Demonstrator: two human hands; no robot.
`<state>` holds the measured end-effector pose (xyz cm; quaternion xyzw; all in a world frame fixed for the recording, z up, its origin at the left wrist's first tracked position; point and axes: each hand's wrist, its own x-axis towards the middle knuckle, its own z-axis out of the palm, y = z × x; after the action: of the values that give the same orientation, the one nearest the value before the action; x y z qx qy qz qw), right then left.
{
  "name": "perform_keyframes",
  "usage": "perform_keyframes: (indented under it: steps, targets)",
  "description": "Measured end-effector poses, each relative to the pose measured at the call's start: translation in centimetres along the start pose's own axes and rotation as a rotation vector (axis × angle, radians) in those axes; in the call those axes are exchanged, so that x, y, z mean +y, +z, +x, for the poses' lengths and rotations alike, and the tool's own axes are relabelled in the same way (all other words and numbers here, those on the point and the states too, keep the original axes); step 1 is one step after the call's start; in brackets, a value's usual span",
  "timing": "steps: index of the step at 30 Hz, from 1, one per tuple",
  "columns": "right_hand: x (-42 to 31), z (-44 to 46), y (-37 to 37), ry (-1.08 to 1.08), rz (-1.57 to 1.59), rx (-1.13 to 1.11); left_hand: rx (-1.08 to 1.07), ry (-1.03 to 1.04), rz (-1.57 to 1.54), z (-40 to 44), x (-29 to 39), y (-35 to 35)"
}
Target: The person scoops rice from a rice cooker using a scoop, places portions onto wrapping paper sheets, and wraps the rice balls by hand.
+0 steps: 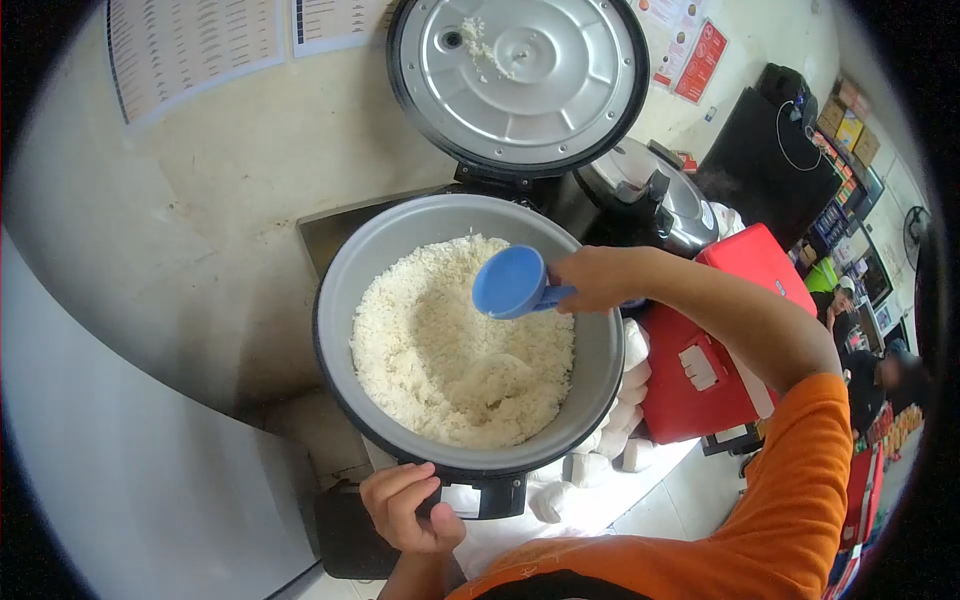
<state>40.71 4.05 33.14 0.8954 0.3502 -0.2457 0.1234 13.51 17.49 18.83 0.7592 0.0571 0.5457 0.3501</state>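
Note:
A large rice cooker point(340, 300) stands in front of me, its grey pot partly filled with cooked white rice point(420, 330). The rice has a hollow in the middle with a rounded mound of rice in it. Over the right side of the pot, my right hand point(597, 280) grips the handle of a blue plastic scoop point(508, 283). The scoop's bowl looks bare and hangs above the rice. My left hand point(412, 508) is curled around the front edge of the cooker, beside its handle. The metal lid point(520, 85) is raised, with rice grains stuck to its inside.
Behind on the right sits a second cooker point(665, 195) with its lid down. A red cooler box point(700, 370) and several white wrapped bundles point(590, 468) lie to the right. A pale smooth panel point(130, 420) curves along the left. Other people point(838, 300) are at the far right.

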Motion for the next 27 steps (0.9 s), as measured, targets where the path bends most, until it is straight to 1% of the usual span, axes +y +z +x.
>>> perform_keyframes:
  steps: [2, 3, 5, 8, 12, 14, 16, 18, 20, 22, 24, 26, 27]
  targets:
    - [0.6, 1.6, -0.3, 0.044, 0.229, -0.216, -0.020, -0.004, -0.003, 0.0, 0.0, 0.0]
    - [1.4, 2.9, -0.2, 0.043, 0.229, -0.214, -0.025, 0.002, -0.004, 0.0, -0.1, -0.1]
    - [2.6, 5.9, 0.0, 0.049, 0.333, -0.299, -0.025, 0.009, 0.001, -0.1, -0.2, -0.3]
    - [2.8, 7.6, -0.6, 0.011, 0.405, -0.311, -0.034, 0.003, 0.009, 0.0, -0.2, -0.2]
    - [2.5, 8.6, -1.8, 0.037, 0.380, -0.349, -0.039, -0.003, -0.010, 0.0, -0.2, -0.2]
    - [2.1, 9.5, -1.8, 0.017, 0.278, -0.344, -0.071, -0.048, -0.022, -0.1, -0.1, -0.4]
    - [2.2, 10.7, -1.3, 0.020, 0.339, -0.349, -0.040, -0.009, 0.008, -0.2, -0.2, -0.3]
    - [0.9, 11.3, -1.2, 0.090, 0.261, -0.296, -0.029, -0.057, -0.053, -0.5, -0.3, -0.1]
    - [-0.3, 11.5, -1.3, 0.048, 0.213, -0.276, -0.033, -0.020, -0.012, -0.6, -0.6, -0.3]
    - [-1.8, 10.9, -0.9, 0.030, 0.201, -0.154, -0.035, -0.035, 0.005, -0.5, -0.4, -0.2]
    - [-3.5, 10.2, -1.1, -0.067, 0.083, -0.092, -0.001, -0.038, 0.010, -0.5, -0.4, -0.1]
    - [-4.6, 9.8, -0.6, 0.019, 0.137, -0.020, 0.005, -0.058, -0.010, -0.6, -0.3, -0.1]
    - [-4.7, 9.4, -1.3, 0.019, 0.133, 0.001, 0.021, -0.015, -0.022, -0.3, -0.6, -0.1]
